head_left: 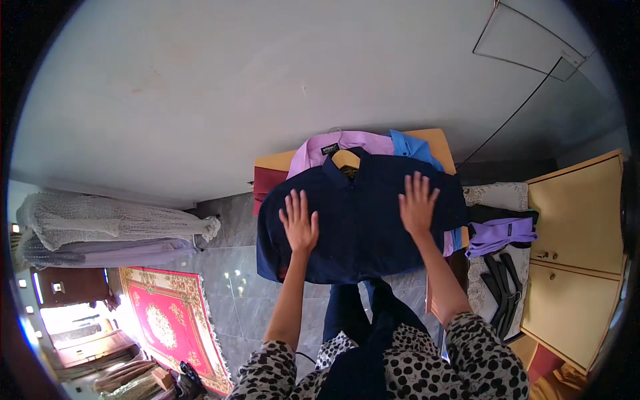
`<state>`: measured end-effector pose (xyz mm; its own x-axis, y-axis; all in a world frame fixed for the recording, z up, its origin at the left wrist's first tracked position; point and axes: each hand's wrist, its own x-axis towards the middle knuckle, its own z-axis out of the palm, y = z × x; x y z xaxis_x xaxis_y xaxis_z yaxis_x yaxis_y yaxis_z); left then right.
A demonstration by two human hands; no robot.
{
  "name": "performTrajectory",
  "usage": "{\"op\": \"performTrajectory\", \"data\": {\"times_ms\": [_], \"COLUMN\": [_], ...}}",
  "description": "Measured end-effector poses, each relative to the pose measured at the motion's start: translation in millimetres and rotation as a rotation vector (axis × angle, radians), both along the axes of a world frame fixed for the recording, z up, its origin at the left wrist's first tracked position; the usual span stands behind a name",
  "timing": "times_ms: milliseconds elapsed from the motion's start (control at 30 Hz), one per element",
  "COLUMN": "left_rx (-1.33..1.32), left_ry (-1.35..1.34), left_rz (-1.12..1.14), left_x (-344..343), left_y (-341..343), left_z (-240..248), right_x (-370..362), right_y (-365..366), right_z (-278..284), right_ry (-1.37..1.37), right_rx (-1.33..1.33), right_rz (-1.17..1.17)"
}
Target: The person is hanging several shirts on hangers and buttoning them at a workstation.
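Observation:
A dark navy shirt (360,220) lies spread front side up, its collar toward the wall and its lower part hanging over the near edge. A wooden hanger (346,159) shows in its collar. My left hand (299,221) rests flat on the left half of the shirt, fingers spread. On the right half, near the shoulder, my right hand (419,204) lies flat too. Beneath the navy shirt are a pink shirt (308,152), a blue shirt (411,144) and a maroon cloth (268,185), all partly covered.
The garments lie on a wooden table (437,140) against the wall. At the right, a lace-covered surface (492,194) holds purple cloth (501,235) and black hangers (503,287), beside a yellowish cupboard (567,293). Left, garments (120,223) hang above a red rug (167,320).

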<state>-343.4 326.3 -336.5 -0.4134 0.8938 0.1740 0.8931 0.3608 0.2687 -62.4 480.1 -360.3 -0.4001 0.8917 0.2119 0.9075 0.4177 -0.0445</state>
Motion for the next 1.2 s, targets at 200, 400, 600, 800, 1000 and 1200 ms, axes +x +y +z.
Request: {"op": "performTrajectory", "data": {"times_ms": [200,400,600,800,1000,1200], "left_rx": [-0.054,-0.177,-0.209,-0.116,-0.118,-0.108], "left_ry": [0.029,0.033,0.019,-0.045,-0.068,0.024], "left_rz": [-0.15,-0.074,0.08,0.081,0.079,0.069], "left_x": [13,-38,-72,-70,-71,-54], "left_y": [78,61,26,28,27,22], "left_z": [-22,-36,-34,-37,-36,-20], "right_x": [-108,-41,12,12,12,8], "right_y": [15,56,71,71,71,57], "right_z": [-19,-27,-33,-38,-39,-23], "right_ry": [0.162,0.03,0.043,0.056,0.063,0.066], "right_rx": [-0.083,-0.136,-0.105,-0.087,-0.108,-0.063], "right_rz": [0.189,0.168,-0.023,-0.032,-0.023,-0.07]}}
